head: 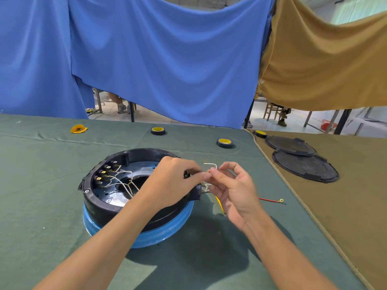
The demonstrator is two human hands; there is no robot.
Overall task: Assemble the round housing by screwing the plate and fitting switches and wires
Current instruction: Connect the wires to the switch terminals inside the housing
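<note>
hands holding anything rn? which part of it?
Yes. The left hand and the right hand both pinch the white wire with their fingertips, just below its bent free end, beside the round housing's right edge.

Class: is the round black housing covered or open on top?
Open: switch terminals and white wires inside the housing show; no lid sits on it.

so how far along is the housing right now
Looks done: switches sit in a row along the left inner wall of the round housing, white wires running from them. In hand: left hand and right hand pinch a bent white wire at the housing's right edge. Left: the red wire lies loose on the cloth; two black covers lie aside.
</note>
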